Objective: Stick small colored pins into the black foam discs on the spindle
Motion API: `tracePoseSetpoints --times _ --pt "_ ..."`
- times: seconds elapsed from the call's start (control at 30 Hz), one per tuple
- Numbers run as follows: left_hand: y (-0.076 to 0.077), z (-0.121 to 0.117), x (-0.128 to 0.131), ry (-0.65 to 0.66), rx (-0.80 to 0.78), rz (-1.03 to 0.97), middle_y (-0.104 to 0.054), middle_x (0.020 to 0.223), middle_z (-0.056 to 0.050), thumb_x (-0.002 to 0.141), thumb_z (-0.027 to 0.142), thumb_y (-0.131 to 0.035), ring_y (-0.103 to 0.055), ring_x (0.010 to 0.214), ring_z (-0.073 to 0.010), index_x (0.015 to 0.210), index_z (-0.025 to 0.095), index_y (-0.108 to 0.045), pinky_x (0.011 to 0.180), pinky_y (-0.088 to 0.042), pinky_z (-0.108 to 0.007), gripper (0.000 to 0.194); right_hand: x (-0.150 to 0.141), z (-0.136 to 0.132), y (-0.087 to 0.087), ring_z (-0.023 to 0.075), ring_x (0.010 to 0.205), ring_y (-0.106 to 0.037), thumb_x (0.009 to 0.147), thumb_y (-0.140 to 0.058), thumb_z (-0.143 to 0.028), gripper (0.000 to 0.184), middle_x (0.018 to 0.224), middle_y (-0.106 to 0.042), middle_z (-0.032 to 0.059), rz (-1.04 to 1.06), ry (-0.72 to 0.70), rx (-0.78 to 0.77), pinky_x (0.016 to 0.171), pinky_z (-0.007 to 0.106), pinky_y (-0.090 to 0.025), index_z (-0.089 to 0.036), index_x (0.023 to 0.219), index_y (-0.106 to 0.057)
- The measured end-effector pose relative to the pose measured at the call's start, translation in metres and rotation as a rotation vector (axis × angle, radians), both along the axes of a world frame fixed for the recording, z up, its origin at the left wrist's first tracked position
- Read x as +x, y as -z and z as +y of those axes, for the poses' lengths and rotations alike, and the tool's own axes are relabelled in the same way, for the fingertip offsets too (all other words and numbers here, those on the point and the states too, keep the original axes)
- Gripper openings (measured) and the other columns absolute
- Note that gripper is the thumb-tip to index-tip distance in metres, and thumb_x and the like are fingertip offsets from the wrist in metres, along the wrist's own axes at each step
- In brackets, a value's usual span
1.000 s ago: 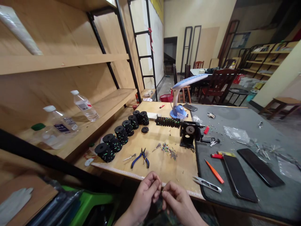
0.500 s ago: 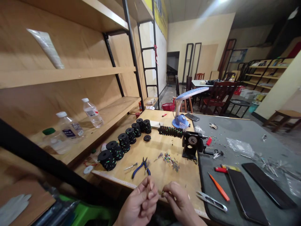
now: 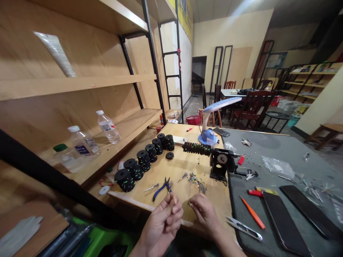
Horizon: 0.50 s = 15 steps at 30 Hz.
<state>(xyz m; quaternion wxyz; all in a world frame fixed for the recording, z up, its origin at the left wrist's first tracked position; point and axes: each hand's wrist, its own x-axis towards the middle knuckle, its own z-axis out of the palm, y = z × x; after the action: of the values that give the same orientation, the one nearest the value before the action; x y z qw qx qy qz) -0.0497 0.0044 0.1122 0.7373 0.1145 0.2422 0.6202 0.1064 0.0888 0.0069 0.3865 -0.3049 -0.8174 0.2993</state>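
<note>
My left hand (image 3: pixel 166 216) is closed in a pinch over the table's front edge; whatever its fingertips hold is too small to make out. Beside it, slightly apart, my right hand (image 3: pixel 205 211) pinches thumb against forefinger, with a tiny pale speck at the tips that I cannot name. Just beyond the right hand lies a pile of small coloured beads (image 3: pixel 195 179). Blue-handled pliers (image 3: pixel 160 192) rest ahead of the left hand. Farther back, a black hand-cranked winder (image 3: pixel 219 165) carries a row of black spools (image 3: pixel 197 149) with green flecks on its shaft.
Stacked black foam spools (image 3: pixel 124 180) line the table's left side. A blue desk lamp (image 3: pixel 207 136) stands at the back. On the grey mat lie thread snips (image 3: pixel 245 228), an orange pen-like tool (image 3: pixel 253 213) and two phones (image 3: pixel 285 223). Wooden shelving (image 3: pixel 128 125) rises at the left.
Both hands have moved forward over the table edge, and the right hand has drawn away from the left towards the bead pile. The camera view has tilted upward.
</note>
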Motion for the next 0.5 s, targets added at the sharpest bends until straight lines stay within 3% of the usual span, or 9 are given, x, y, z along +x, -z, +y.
tracePoseSetpoints --times 0.13,0.33,0.5 --pt "0.011 0.013 0.000 -0.060 -0.016 0.131 -0.044 0.066 0.005 0.071 0.021 -0.078 -0.033 0.046 -0.0006 0.079 0.015 -0.053 0.039 -0.023 -0.009 0.026 0.006 0.002 0.010 0.0207 0.077 -0.057 0.092 -0.048 -0.026 0.020 0.075 -0.064 0.0051 -0.045 0.042 -0.045 0.069 0.030 -0.045 -0.021 0.086 -0.066" --pt "0.013 0.029 0.008 -0.072 0.022 0.325 -0.049 0.064 0.004 0.072 0.028 -0.076 -0.037 0.049 -0.0030 0.076 0.016 -0.053 0.044 -0.027 -0.013 0.027 0.014 0.000 0.010 0.0212 0.080 -0.057 0.091 -0.049 -0.022 0.019 0.079 -0.066 0.0056 -0.116 0.066 -0.079 0.071 0.031 -0.044 -0.020 0.086 -0.066" --pt "0.011 0.034 0.012 -0.187 0.153 0.524 -0.055 0.067 0.001 0.077 0.032 -0.072 -0.051 0.069 -0.0113 0.074 0.016 -0.055 0.064 -0.040 -0.022 0.023 0.015 -0.004 0.011 0.0197 0.075 -0.059 0.089 -0.049 -0.019 0.016 0.078 -0.066 0.0051 -0.130 0.079 -0.072 0.067 0.029 -0.044 -0.020 0.087 -0.065"
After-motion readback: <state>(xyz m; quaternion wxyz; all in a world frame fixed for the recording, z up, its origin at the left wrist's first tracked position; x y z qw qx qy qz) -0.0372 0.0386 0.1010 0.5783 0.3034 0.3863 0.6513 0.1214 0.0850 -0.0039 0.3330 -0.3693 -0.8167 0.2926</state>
